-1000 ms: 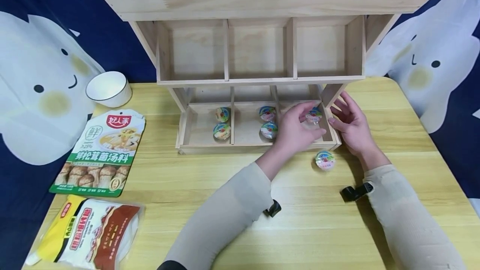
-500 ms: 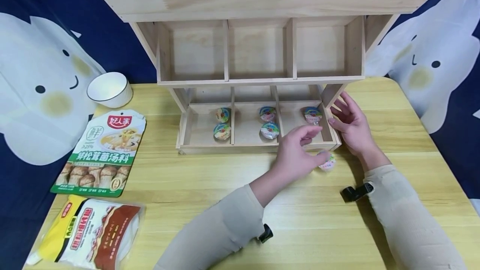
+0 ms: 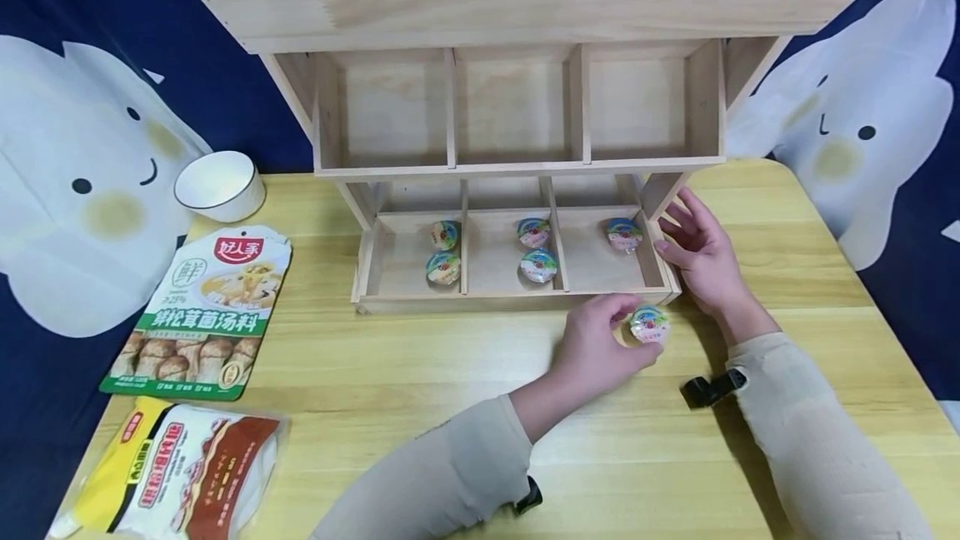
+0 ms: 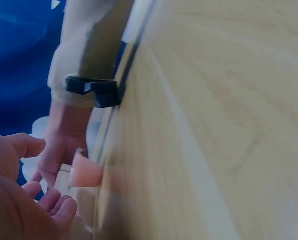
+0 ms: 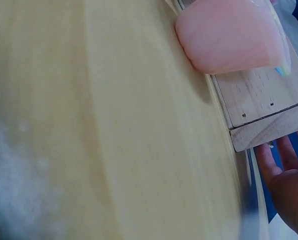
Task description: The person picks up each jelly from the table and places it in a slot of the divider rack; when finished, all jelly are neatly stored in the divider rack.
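Note:
A small pink jelly cup (image 3: 649, 324) with a printed lid stands on the table in front of the lowest wooden tray (image 3: 480, 304). My left hand (image 3: 600, 348) is just left of that cup in the head view, thumb and fingers spread on either side. The left wrist view shows a gap between the hand (image 4: 24, 190) and the pink cup (image 4: 86, 172). Against the tray's right outer side rests my right hand (image 3: 705, 261), fingers extended along it. Inside the tray, the right compartment has one jelly cup (image 3: 624, 234); the middle and left ones have two each.
Two more divided tiers (image 3: 517, 163) of the wooden shelf rise above the tray, overhanging its back part. On the table's left side are a white bowl (image 3: 220, 186), a green-and-white mushroom soup pouch (image 3: 198, 311) and a yellow, white and brown bag (image 3: 176, 469).
My left hand has left the cup in the right compartment and drawn back toward me, down to the cup on the table. The right hand has stayed at the tray's side.

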### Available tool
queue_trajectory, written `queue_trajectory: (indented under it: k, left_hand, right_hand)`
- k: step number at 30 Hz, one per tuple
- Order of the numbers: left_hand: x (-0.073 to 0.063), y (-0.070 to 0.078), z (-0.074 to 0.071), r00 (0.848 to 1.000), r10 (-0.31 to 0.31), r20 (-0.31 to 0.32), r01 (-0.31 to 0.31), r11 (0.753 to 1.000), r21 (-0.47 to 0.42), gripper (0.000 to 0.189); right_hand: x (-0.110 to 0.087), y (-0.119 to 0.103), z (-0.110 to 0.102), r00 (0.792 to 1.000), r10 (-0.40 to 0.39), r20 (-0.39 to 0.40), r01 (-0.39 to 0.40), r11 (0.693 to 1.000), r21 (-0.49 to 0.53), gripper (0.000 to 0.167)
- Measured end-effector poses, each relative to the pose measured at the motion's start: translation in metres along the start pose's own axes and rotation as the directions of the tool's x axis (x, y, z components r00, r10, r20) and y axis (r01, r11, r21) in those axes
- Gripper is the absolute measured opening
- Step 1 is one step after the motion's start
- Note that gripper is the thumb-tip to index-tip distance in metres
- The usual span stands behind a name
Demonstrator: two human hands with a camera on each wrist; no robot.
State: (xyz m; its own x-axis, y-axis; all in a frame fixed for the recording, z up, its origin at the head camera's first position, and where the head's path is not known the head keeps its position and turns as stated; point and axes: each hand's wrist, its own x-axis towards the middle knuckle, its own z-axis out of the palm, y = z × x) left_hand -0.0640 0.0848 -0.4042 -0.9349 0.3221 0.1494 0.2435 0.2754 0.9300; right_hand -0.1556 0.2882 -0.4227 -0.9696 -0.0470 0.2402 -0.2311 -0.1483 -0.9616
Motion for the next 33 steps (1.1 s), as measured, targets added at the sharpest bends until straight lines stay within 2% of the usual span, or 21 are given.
queue_trajectory:
  k: [4, 10, 20, 28, 33]
  left_hand:
    - [0.002, -0.003, 0.006, 1.000, -0.018, 0.017, 0.017, 0.999, 0.047, 0.056]
    - [0.007, -0.010, 0.013, 0.995, -0.091, 0.050, 0.093, 0.995, -0.033, 0.057]
    - [0.013, -0.018, 0.016, 0.989, -0.094, 0.114, 0.106, 0.988, -0.108, 0.059]
    - [0.017, -0.022, 0.018, 0.990, -0.075, 0.123, 0.079, 0.996, -0.033, 0.052]
    - [0.015, -0.021, 0.018, 0.985, -0.093, 0.143, 0.092, 0.996, 0.017, 0.051]
  right_hand:
    - [-0.001, 0.000, 0.000, 1.000, 0.005, -0.007, -0.005, 1.000, 0.000, 0.082]
    - [-0.002, 0.000, 0.001, 1.000, 0.015, -0.003, -0.015, 1.000, 0.008, 0.083]
    - [-0.001, -0.003, 0.002, 1.000, 0.015, -0.009, -0.015, 1.000, -0.023, 0.082]
    - [-0.001, -0.002, 0.001, 1.000, 0.015, -0.012, -0.015, 0.999, -0.029, 0.081]
    - [-0.001, -0.001, 0.001, 1.000, 0.011, -0.006, -0.011, 1.000, -0.028, 0.081]
